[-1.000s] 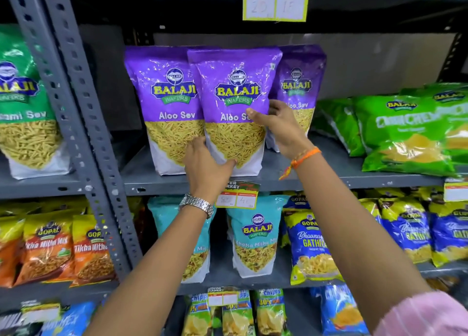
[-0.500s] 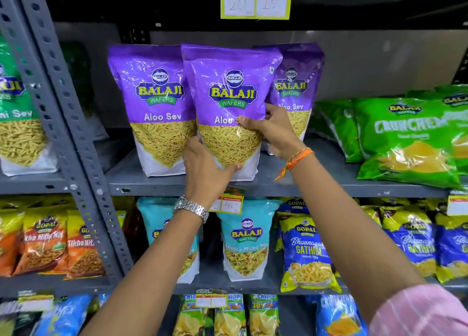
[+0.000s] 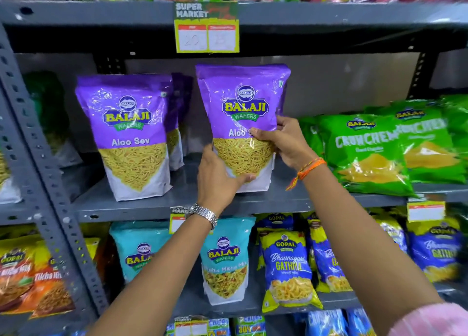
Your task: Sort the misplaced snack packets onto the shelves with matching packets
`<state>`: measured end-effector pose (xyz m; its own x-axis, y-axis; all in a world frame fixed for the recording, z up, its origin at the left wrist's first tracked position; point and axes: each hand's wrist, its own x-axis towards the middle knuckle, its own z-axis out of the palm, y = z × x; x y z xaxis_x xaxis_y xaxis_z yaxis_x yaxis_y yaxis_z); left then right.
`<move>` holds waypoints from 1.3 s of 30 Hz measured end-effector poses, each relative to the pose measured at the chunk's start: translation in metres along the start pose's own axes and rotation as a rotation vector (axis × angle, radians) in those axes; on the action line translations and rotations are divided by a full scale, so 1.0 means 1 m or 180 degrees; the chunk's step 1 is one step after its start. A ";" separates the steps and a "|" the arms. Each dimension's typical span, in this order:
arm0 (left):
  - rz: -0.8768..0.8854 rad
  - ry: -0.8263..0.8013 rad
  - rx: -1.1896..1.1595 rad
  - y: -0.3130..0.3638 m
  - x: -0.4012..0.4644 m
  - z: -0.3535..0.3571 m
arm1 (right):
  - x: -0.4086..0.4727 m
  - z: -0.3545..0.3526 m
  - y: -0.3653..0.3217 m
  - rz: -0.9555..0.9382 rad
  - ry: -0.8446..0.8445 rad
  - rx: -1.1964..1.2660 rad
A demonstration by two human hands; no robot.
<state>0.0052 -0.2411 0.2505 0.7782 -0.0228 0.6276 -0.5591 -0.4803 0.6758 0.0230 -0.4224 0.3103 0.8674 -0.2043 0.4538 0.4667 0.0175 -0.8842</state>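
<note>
The purple Aloo Sev packet (image 3: 243,123) is standing on the middle shelf (image 3: 141,204), and two hands are holding it. Its bottom is touching or almost touching the shelf; I cannot tell which. It is standing tall, with its long side going up and down. Its top is pointing up and its front is facing out toward the person.

The left hand (image 3: 217,181) is pinching the packet low on its left side, thumb across the front. The right hand (image 3: 283,140) is pinching it higher up on its right edge, thumb on the front and fingers going behind.

Left of the grip, another Aloo Sev packet (image 3: 131,135) is standing apart, with more purple packets (image 3: 178,123) behind it. So this packet looks like it is already with its matching friends. I think this packet is almost done; letting go is what is left.

Right of the grip, green Crunchem packets (image 3: 374,148) are lying tilted. Below the grip, teal packets (image 3: 225,259) and blue Gathiya packets (image 3: 288,267) are sitting on the lower shelf. I cannot tell if any others are in the wrong place.
</note>
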 end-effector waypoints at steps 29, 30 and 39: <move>-0.0123 -0.0747 -0.0505 -0.017 0.008 0.018 | -0.006 -0.044 0.016 0.0222 -0.0053 0.0001; -0.0136 -0.0749 -0.0483 -0.016 0.007 0.018 | -0.008 -0.043 0.014 0.0232 -0.0058 -0.0013; 0.0131 0.0137 -0.0004 -0.012 0.000 0.000 | -0.060 -0.054 -0.045 -0.0485 0.1015 0.0000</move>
